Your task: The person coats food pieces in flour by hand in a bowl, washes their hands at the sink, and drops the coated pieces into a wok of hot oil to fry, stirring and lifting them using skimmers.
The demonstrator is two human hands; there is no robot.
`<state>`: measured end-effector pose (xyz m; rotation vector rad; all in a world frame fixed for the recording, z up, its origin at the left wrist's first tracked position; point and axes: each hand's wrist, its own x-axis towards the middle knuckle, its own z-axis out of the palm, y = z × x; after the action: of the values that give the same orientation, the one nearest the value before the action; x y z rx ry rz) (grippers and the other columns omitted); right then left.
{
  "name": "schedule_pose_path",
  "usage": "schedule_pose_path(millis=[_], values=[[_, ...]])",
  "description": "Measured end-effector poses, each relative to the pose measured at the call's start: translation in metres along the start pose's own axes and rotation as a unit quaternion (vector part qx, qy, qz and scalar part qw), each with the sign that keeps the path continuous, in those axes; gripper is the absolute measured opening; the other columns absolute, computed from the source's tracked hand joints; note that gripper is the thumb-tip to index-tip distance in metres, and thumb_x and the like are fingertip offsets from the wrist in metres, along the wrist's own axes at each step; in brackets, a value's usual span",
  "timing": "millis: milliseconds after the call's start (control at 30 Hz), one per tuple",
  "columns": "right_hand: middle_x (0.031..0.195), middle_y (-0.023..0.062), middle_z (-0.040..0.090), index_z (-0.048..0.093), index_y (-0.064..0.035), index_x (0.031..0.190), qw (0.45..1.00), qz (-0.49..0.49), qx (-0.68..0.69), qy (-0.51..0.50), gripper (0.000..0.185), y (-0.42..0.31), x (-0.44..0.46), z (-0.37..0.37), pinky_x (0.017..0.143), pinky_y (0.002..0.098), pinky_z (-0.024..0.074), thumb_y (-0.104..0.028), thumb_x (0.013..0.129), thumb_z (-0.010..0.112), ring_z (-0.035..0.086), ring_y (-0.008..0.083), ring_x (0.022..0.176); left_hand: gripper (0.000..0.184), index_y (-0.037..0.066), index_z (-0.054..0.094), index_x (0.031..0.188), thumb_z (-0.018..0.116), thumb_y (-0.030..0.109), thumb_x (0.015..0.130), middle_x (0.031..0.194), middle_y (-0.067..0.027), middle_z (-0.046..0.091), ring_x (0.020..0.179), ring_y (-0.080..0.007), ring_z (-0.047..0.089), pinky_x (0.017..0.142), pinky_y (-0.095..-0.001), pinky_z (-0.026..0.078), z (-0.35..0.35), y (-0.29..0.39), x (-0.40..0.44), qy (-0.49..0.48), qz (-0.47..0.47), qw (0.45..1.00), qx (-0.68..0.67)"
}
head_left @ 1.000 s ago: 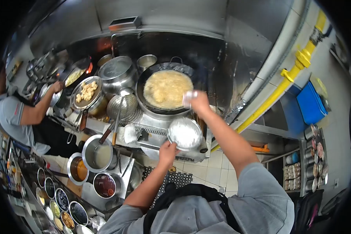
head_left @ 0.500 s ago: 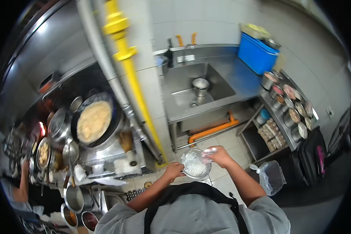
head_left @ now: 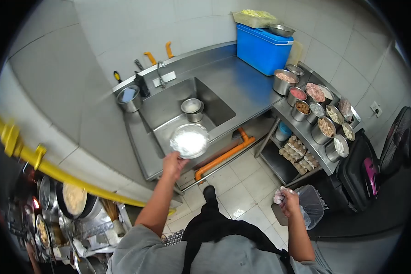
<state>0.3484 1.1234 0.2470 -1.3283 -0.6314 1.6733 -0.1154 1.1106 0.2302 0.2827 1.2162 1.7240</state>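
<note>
My left hand (head_left: 172,165) grips the near rim of a round metal bowl (head_left: 201,152) and holds it out over the sink's front edge. White powdery stuff (head_left: 187,140) lies in the bowl, bright with glare. My right hand (head_left: 289,202) is low on the right, above the bin with a clear plastic liner. Its fingers are curled and coated in something whitish; whether a lump is inside them is hidden. Inside the steel sink (head_left: 219,101), small metal pots (head_left: 194,112) stand stacked beyond the bowl.
A blue cooler (head_left: 262,48) stands on the steel counter. Several metal containers of food (head_left: 323,128) fill the right shelf, with egg trays (head_left: 298,157) below. The lined bin (head_left: 313,210) sits at right. A yellow pipe (head_left: 64,166) and a wok (head_left: 75,201) are at left.
I have turned right, toward the sink. The bowl has moved in my left hand from before my chest to the sink edge. My right hand has left the bowl and dropped toward the bin.
</note>
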Motion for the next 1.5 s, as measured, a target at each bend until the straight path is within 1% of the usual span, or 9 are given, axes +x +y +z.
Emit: schedule_pose_path(millis=[333, 667, 733, 867, 1067, 1133, 1200, 1333, 1500], values=[[0.077, 0.0178, 0.063, 0.056, 0.0050, 0.087, 0.988, 0.087, -0.126, 0.006, 0.009, -0.031, 0.149, 0.110, 0.054, 0.0352, 0.0548, -0.001, 0.083, 0.053, 0.064, 0.0262, 0.062, 0.021, -0.001, 0.056, 0.098, 0.056, 0.013, 0.082, 0.082, -0.0085, 0.057, 0.066, -0.0187, 0.055, 0.055, -0.0333, 0.053, 0.019, -0.037, 0.388, 0.171, -0.109, 0.976, 0.079], [0.083, 0.0153, 0.065, 0.060, 0.0061, 0.089, 0.937, 0.080, -0.296, -0.169, 0.011, -0.076, 0.295, 0.285, 0.065, 0.0315, 0.0559, -0.003, 0.084, 0.058, 0.066, 0.0223, 0.073, 0.042, -0.004, 0.053, 0.111, 0.058, 0.028, 0.084, 0.101, -0.0146, 0.060, 0.086, -0.0258, 0.059, 0.070, -0.0425, 0.050, 0.051, -0.025, 0.529, 0.284, -0.227, 0.924, 0.116], [0.081, 0.0084, 0.066, 0.064, 0.0018, 0.090, 0.891, 0.016, -0.401, -0.212, 0.012, -0.065, 0.323, 0.313, 0.068, 0.0265, 0.0522, -0.007, 0.083, 0.063, 0.064, 0.0142, 0.075, 0.060, -0.006, 0.045, 0.123, 0.057, 0.037, 0.083, 0.118, -0.0191, 0.052, 0.102, -0.0300, 0.054, 0.080, -0.0469, 0.046, 0.016, -0.037, 0.611, 0.269, -0.039, 0.962, -0.007], [0.080, 0.0056, 0.066, 0.065, -0.0012, 0.091, 0.867, -0.023, -0.396, -0.302, 0.015, -0.052, 0.373, 0.417, 0.066, 0.0239, 0.0483, -0.014, 0.083, 0.065, 0.060, 0.0089, 0.071, 0.060, 0.005, 0.047, 0.126, 0.053, 0.046, 0.083, 0.126, -0.0114, 0.050, 0.107, -0.0229, 0.052, 0.101, -0.0447, 0.029, 0.046, 0.114, 0.585, 0.153, 0.028, 0.971, -0.180], [0.094, 0.0134, 0.064, 0.058, 0.0042, 0.108, 0.834, -0.183, -0.407, -0.326, 0.033, 0.022, 0.464, 0.606, 0.072, 0.0294, 0.0476, -0.012, 0.079, 0.064, 0.061, 0.0158, 0.078, 0.041, 0.013, 0.056, 0.101, 0.042, 0.049, 0.089, 0.094, -0.0036, 0.061, 0.094, -0.0207, 0.056, 0.087, -0.0390, 0.043, 0.020, 0.094, 0.523, -0.009, 0.025, 0.986, -0.166], [0.089, 0.0148, 0.062, 0.058, 0.0039, 0.102, 0.880, -0.054, -0.275, -0.383, 0.026, 0.029, 0.462, 0.653, 0.066, 0.0304, 0.0500, -0.011, 0.081, 0.061, 0.061, 0.0175, 0.074, 0.042, 0.014, 0.056, 0.100, 0.041, 0.051, 0.089, 0.095, -0.0037, 0.061, 0.093, -0.0214, 0.057, 0.086, -0.0391, 0.044, 0.023, 0.080, 0.498, -0.012, 0.010, 0.984, -0.180], [0.078, 0.0123, 0.058, 0.057, 0.0005, 0.088, 0.895, 0.264, -0.085, -0.348, 0.010, 0.054, 0.475, 0.678, 0.056, 0.0304, 0.0509, -0.008, 0.082, 0.058, 0.058, 0.0186, 0.066, 0.044, 0.014, 0.057, 0.100, 0.043, 0.054, 0.088, 0.099, -0.0050, 0.062, 0.088, -0.0229, 0.058, 0.085, -0.0395, 0.045, 0.032, 0.084, 0.464, 0.031, -0.098, 0.950, -0.293], [0.069, 0.0076, 0.053, 0.055, -0.0056, 0.075, 0.853, 0.441, 0.035, -0.278, 0.019, 0.066, 0.464, 0.690, 0.048, 0.0269, 0.0477, -0.018, 0.088, 0.053, 0.055, 0.0197, 0.059, 0.042, 0.014, 0.057, 0.101, 0.047, 0.052, 0.087, 0.097, -0.0051, 0.061, 0.086, -0.0223, 0.059, 0.083, -0.0396, 0.046, 0.021, 0.066, 0.465, 0.032, -0.075, 0.899, -0.430], [0.070, 0.0080, 0.052, 0.055, -0.0032, 0.085, 0.923, 0.132, -0.177, -0.316, 0.021, 0.078, 0.490, 0.711, 0.050, 0.0358, 0.0454, -0.022, 0.090, 0.050, 0.053, 0.0217, 0.061, 0.033, 0.014, 0.057, 0.100, 0.054, 0.043, 0.087, 0.097, -0.0045, 0.061, 0.089, -0.0211, 0.059, 0.082, -0.0372, 0.046, 0.043, 0.054, 0.499, 0.050, -0.001, 0.943, -0.329]])
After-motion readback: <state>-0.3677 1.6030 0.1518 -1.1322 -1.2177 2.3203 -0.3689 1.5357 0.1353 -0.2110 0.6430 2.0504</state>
